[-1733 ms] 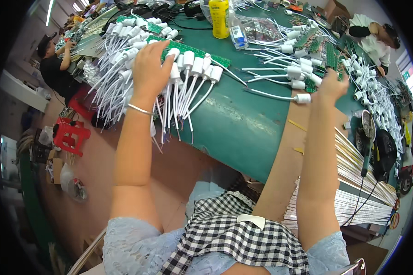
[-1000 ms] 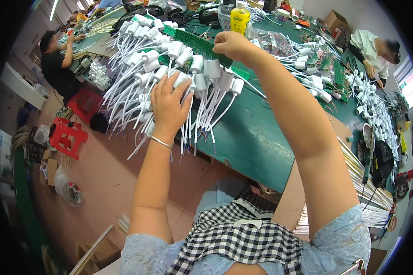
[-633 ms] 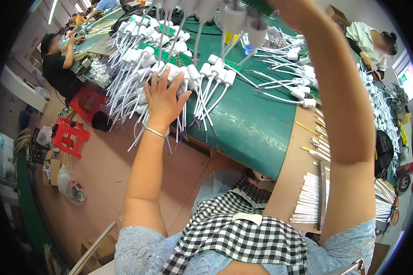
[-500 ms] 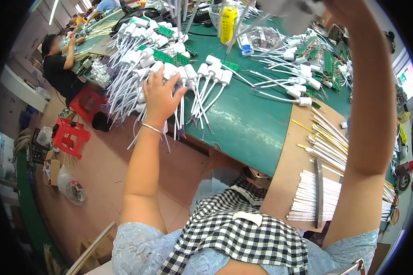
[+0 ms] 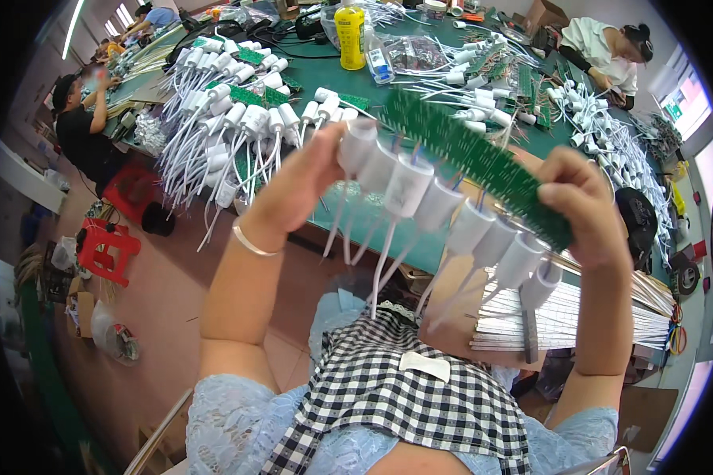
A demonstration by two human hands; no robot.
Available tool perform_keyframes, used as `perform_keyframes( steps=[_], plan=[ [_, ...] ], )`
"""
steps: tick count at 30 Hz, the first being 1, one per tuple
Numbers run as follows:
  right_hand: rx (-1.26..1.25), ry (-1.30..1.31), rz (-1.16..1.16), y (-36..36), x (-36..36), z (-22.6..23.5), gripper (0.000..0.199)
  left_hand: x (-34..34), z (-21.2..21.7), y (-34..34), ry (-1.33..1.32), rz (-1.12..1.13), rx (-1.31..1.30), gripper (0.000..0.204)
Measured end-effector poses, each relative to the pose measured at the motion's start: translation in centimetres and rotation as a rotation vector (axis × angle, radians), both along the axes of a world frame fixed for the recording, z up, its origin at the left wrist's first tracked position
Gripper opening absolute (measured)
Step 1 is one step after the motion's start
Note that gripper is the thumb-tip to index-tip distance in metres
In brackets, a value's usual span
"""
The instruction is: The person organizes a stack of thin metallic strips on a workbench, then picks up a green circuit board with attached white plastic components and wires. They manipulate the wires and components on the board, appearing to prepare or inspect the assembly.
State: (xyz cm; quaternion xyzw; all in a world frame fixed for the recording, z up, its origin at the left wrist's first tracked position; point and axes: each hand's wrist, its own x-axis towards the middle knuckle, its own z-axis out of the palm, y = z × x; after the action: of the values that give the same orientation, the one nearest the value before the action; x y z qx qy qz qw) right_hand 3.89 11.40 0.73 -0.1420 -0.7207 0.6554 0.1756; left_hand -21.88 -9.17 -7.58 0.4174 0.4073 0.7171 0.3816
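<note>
A long green circuit board strip (image 5: 471, 158) is held up slantwise over the front of the bench. Along its lower side hangs a row of white cylindrical caps (image 5: 408, 186), joined to it by thin wires, with white cables dangling below. My right hand (image 5: 585, 207) pinches the strip's right end between thumb and fingers. At the other end my left hand (image 5: 297, 190) closes on the leftmost white cap; its fingertips are partly hidden behind it. The caps and cables are slightly blurred.
A heap of similar capped cables and boards (image 5: 222, 111) covers the bench's left side; more lie at the right. A yellow bottle (image 5: 350, 38) stands at the back. White strips (image 5: 495, 328) lie under a dark bar. Red stools (image 5: 107, 249) and co-workers (image 5: 610, 51) are around.
My right hand has come down from the top right with the board strip and its caps. My left hand has left the heap and moved right to the strip's left end.
</note>
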Motion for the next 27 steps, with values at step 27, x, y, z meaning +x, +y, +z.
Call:
perform_keyframes(
  steps=[27],
  plan=[
    [0.191,0.044,0.741,0.1,-1.2,-4.9,0.065,10.5,-2.8,3.1,1.563,0.794,0.389,0.021]
  ],
)
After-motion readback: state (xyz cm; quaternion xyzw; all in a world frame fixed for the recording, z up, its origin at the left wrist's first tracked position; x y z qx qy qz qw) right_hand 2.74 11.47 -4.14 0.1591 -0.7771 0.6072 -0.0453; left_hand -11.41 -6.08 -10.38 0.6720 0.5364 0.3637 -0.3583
